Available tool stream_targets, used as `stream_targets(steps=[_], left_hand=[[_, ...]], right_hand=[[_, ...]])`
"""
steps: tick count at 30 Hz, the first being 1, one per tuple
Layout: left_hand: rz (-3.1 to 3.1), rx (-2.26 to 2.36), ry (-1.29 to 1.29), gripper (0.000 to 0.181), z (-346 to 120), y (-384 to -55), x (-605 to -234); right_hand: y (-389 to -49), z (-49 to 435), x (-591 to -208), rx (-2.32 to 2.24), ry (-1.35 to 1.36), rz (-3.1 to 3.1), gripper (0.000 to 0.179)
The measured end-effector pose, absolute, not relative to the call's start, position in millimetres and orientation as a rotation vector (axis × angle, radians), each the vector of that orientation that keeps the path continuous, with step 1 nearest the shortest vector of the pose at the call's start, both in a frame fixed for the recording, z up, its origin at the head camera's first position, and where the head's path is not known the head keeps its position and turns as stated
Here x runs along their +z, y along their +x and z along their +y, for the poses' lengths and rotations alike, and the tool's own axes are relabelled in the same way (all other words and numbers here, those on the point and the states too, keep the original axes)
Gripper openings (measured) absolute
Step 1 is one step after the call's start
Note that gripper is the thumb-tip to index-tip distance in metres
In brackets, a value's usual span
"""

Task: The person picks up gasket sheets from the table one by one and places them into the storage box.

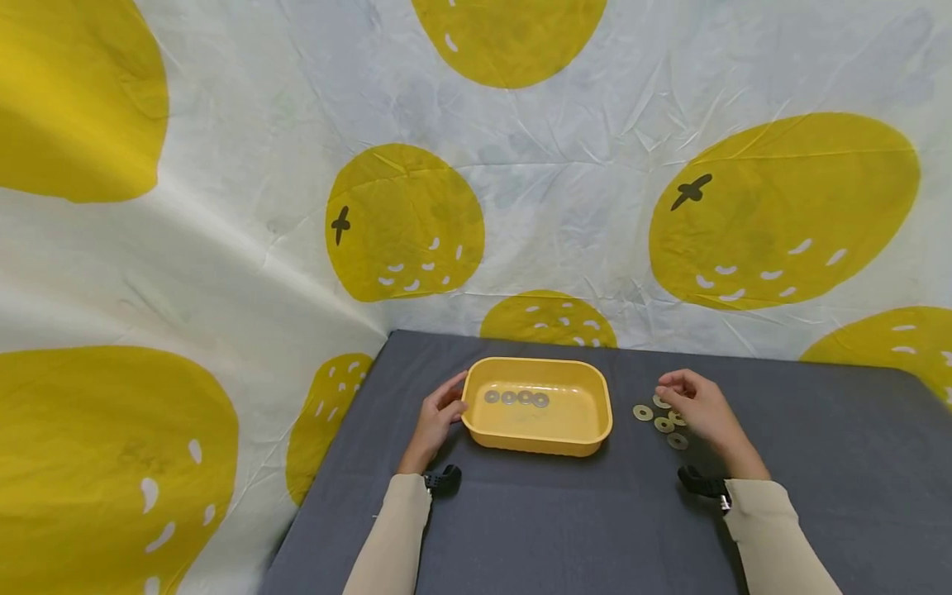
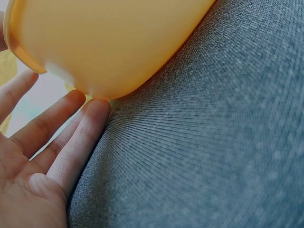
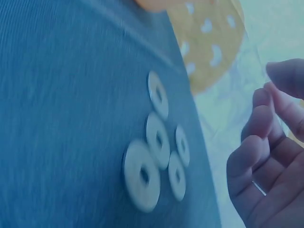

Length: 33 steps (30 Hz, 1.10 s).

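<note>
A yellow plastic tray sits on the dark cloth, with several metal washers in a row inside it. My left hand is at the tray's left end, its fairly straight fingertips touching the outer wall; the tray's wall fills the top of the left wrist view. To the right of the tray, my right hand hovers over a loose group of washers. In the right wrist view its fingers are loosely bent, with no washer visible between them. Some washers there overlap or touch.
A dark grey cloth covers the table. Behind and to the left hangs a white curtain with big yellow fruit prints, meeting the table's back edge. Both wrists carry black straps.
</note>
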<state>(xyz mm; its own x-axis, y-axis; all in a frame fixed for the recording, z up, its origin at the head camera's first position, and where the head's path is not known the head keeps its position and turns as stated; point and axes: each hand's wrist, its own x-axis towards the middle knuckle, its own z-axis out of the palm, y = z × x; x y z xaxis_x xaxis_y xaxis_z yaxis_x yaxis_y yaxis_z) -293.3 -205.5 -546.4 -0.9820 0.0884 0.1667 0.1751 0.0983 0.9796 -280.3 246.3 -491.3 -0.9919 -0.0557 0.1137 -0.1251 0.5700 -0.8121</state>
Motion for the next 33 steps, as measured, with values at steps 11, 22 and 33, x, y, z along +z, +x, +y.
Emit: stream_targets(steps=[11, 22, 33], left_hand=[[-2.3, -2.085, -0.258, 0.057, -207, -293, -546], [-2.328, -2.106, -0.315, 0.059, -205, -276, -514], [-2.323, -2.113, -0.302, 0.058, -204, -276, -514]], right_hand=[[-279, 272, -513, 1.252, 0.118, -2.814, 0.032], [-281, 286, -516, 1.099, 0.074, -2.982, 0.039], [-283, 287, -522, 0.997, 0.141, -2.977, 0.03]])
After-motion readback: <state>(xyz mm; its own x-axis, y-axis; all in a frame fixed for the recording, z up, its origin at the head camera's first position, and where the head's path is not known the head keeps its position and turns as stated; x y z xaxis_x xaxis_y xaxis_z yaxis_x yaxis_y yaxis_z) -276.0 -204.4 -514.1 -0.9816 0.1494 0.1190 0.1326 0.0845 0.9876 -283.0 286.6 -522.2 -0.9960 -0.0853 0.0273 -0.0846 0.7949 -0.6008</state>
